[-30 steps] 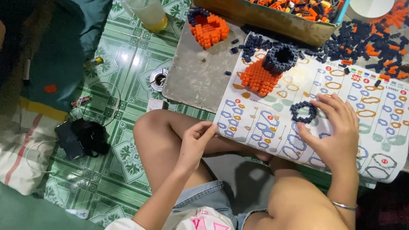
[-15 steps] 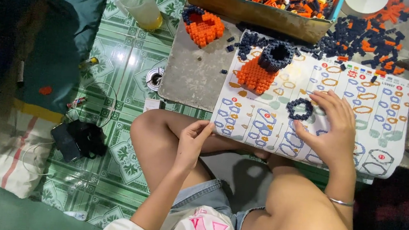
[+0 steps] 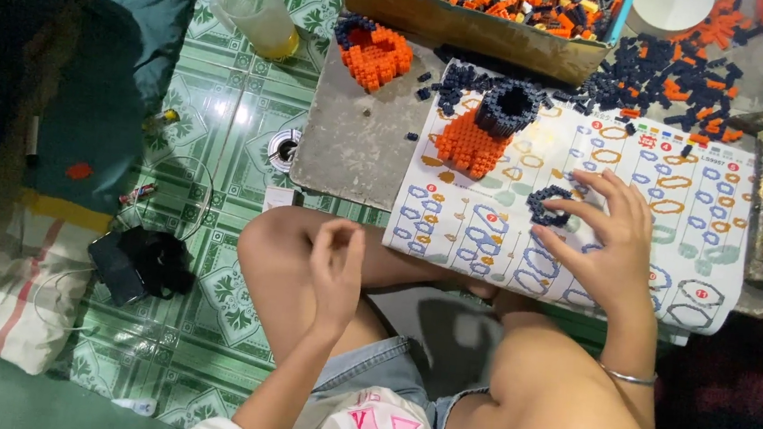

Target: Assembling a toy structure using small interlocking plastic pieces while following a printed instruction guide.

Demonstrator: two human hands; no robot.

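Left hand (image 3: 336, 271): lower centre of the frame, resting over the bare knee, fingers curled loosely inward, thumb and fingertips near each other; whether anything tiny sits between them, cannot tell.
Right hand (image 3: 610, 241): centre right, palm down on the sheet, fingers spread, tips landing just right of the ring; holding nothing visible.
Ring (image 3: 550, 206): small dark-blue loop of bricks, flat on the sheet, centre of the frame, just left of the right fingertips, touching or nearly so, too close to call.
Key relation: ring lies left and slightly up-frame from the right fingers; roughly round, so no long axis to speak of; right hand far nearer, left hand well apart, down-frame at the knee.
Sheet (image 3: 674, 271): printed guide with blue and orange outline shapes, spread over the board, lower edge hanging over the legs.
Board (image 3: 350, 151): grey slab under the sheet, bare part at centre left.
Model (image 3: 486, 127): orange base with a dark-blue hollow tower on top, up-frame and left of the ring, near but apart.
Orange block (image 3: 375, 53): second build with a dark-blue edge, upper centre, well apart from the ring.
Loose bricks (image 3: 656, 78): dark-blue and orange scatter, upper right.
Box (image 3: 456, 21): cardboard, full of mixed bricks, top edge.
Cup (image 3: 254, 8): clear plastic, upper left, on the green tiles.
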